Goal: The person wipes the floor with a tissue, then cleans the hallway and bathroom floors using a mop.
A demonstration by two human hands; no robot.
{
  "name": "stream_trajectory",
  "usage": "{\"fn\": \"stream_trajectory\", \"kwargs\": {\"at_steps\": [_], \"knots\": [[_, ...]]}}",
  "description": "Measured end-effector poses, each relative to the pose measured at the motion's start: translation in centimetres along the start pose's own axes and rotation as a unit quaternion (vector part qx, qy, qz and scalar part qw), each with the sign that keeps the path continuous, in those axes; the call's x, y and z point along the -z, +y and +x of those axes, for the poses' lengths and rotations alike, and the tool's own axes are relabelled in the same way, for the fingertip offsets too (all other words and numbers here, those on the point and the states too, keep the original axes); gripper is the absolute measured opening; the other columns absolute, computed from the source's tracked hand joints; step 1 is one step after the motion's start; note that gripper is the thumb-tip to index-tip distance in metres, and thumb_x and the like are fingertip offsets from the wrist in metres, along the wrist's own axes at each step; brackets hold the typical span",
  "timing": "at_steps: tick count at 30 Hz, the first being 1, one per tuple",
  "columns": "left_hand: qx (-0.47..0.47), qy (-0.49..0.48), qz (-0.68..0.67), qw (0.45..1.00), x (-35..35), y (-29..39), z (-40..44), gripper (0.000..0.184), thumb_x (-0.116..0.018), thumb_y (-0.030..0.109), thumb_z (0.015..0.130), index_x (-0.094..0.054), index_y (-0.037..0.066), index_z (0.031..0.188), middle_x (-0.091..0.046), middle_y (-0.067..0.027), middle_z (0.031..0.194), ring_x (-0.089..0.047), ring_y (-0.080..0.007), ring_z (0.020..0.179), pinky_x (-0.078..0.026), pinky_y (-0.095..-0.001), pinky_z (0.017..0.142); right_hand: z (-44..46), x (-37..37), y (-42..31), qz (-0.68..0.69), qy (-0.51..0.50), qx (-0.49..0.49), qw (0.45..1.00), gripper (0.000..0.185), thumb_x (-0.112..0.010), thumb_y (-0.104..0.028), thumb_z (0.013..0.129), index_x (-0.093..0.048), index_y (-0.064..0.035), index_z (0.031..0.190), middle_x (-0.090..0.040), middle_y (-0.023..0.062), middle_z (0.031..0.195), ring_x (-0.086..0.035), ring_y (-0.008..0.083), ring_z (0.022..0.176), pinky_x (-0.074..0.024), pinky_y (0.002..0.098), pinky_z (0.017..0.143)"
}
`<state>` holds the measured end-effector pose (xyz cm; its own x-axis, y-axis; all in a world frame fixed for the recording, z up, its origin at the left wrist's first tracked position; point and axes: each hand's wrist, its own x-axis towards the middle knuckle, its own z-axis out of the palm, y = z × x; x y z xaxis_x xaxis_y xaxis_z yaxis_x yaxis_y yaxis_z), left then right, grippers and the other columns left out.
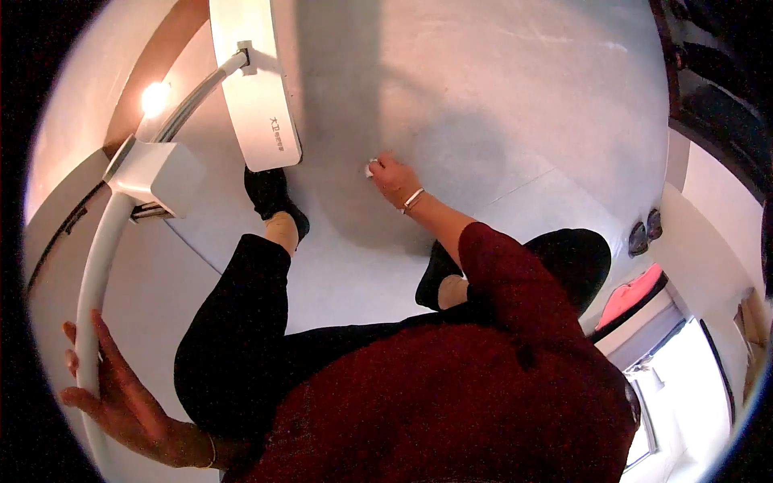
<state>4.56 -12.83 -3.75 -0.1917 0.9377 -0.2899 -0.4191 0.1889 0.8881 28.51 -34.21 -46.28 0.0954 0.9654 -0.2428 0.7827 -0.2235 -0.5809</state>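
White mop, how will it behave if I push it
The white mop has a hard-looking pole, so it's probably stiff. Its flat head may swivel at the small joint. Long and slender, it'd likely topple if the left hand let go.

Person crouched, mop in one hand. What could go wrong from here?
1. The left hand alone is on the mop handle; if that hold is loose, the handle might slip or swing.
2. The mop head lies close by the left shoe, so standing up or stepping could snag it.
3. The right hand has a small white scrap at its fingertips, which could drop to the floor.
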Motion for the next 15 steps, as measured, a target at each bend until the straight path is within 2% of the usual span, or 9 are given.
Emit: {"fn": "stream_trajectory", "kwargs": {"at_steps": [2,4,5,8,10,11,13,14,15], "knots": [[-0.004,0.013,-0.003,1.000,-0.2,-0.3,0.1,0.037,-0.057,0.016,0.080,-0.042,-0.013,0.096,-0.029,-0.0265,0.127,-0.017,-0.0386,0.125,-0.017,-0.0507,0.105,0.5,-0.4,0.8,-0.013,-0.016,0.029,0.999,0.011,-0.053,-0.013,0.076,-0.049,-0.0077,0.084,-0.049,0.0116,0.080,-0.055,0.0285,0.063,-0.0465,0.0391,0.053],[0.032,-0.032,-0.017,0.999,1.4,0.6,0.8,0.041,-0.058,0.008,0.077,-0.038,-0.013,0.106,-0.016,-0.0230,0.136,-0.008,-0.0413,0.126,-0.011,-0.0524,0.106,1.4,0.3,2.2,-0.012,0.003,0.023,1.000,0.012,-0.049,-0.016,0.080,-0.049,-0.0060,0.086,-0.048,0.0144,0.086,-0.056,0.0301,0.069,-0.0482,0.0379,0.060],[0.056,-0.048,-0.032,0.997,1.5,0.5,0.8,0.044,-0.058,0.010,0.078,-0.036,-0.010,0.111,-0.020,-0.0207,0.134,-0.013,-0.0387,0.124,-0.014,-0.0505,0.105,2.0,1.1,3.7,-0.028,0.017,0.017,0.999,0.014,-0.047,-0.017,0.082,-0.050,-0.0052,0.087,-0.048,0.0158,0.089,-0.057,0.0308,0.072,-0.0490,0.0374,0.064],[0.124,-0.113,-0.085,0.982,1.5,0.2,1.2,0.054,-0.056,0.014,0.082,-0.030,0.000,0.127,-0.032,-0.0141,0.130,-0.030,-0.0306,0.119,-0.023,-0.0446,0.103,4.7,4.2,6.3,0.145,0.054,-0.154,0.976,0.017,-0.045,-0.022,0.081,-0.046,-0.0059,0.082,-0.048,0.0151,0.081,-0.053,0.0338,0.067,-0.0448,0.0412,0.063],[0.039,-0.056,-0.003,0.998,-1.4,-1.1,0.4,0.056,-0.061,0.012,0.079,-0.033,-0.003,0.125,-0.031,-0.0177,0.130,-0.027,-0.0341,0.120,-0.020,-0.0466,0.104,6.5,7.8,6.0,0.151,0.060,-0.172,0.972,0.018,-0.044,-0.023,0.082,-0.044,-0.0049,0.081,-0.049,0.0162,0.079,-0.053,0.0337,0.068,-0.0443,0.0414,0.063],[0.025,-0.053,0.008,0.998,-1.7,-1.2,0.3,0.045,-0.058,0.017,0.080,-0.038,-0.002,0.115,-0.037,-0.0180,0.123,-0.032,-0.0343,0.116,-0.024,-0.0478,0.102,7.1,7.3,7.3,0.124,0.054,-0.154,0.979,0.018,-0.044,-0.023,0.082,-0.044,-0.0044,0.081,-0.049,0.0165,0.078,-0.053,0.0329,0.068,-0.0444,0.0412,0.062],[-0.004,-0.038,0.032,0.999,-1.4,-1.2,0.6,0.032,-0.054,0.028,0.082,-0.048,0.000,0.096,-0.048,-0.0187,0.108,-0.042,-0.0347,0.107,-0.032,-0.0503,0.097,8.3,6.4,9.1,-0.054,0.093,-0.087,0.990,0.015,-0.046,-0.019,0.080,-0.043,-0.0037,0.081,-0.048,0.0159,0.077,-0.053,0.0319,0.068,-0.0447,0.0407,0.060],[-0.020,-0.028,0.046,0.998,-1.0,-1.2,0.8,0.032,-0.051,0.033,0.083,-0.053,0.001,0.086,-0.054,-0.0191,0.101,-0.047,-0.0349,0.103,-0.036,-0.0516,0.095,8.7,6.7,9.0,-0.059,0.101,-0.116,0.986,0.013,-0.047,-0.016,0.078,-0.044,-0.0038,0.082,-0.047,0.0157,0.078,-0.053,0.0314,0.067,-0.0450,0.0403,0.059],[-0.012,-0.065,-0.025,0.997,-0.4,-1.5,1.2,0.030,-0.051,0.030,0.084,-0.054,0.001,0.084,-0.055,-0.0195,0.099,-0.046,-0.0365,0.105,-0.034,-0.0516,0.096,9.2,6.8,8.7,-0.064,0.110,-0.146,0.981,0.012,-0.048,-0.014,0.076,-0.045,-0.0039,0.082,-0.047,0.0154,0.079,-0.053,0.0310,0.066,-0.0454,0.0399,0.058]]}}
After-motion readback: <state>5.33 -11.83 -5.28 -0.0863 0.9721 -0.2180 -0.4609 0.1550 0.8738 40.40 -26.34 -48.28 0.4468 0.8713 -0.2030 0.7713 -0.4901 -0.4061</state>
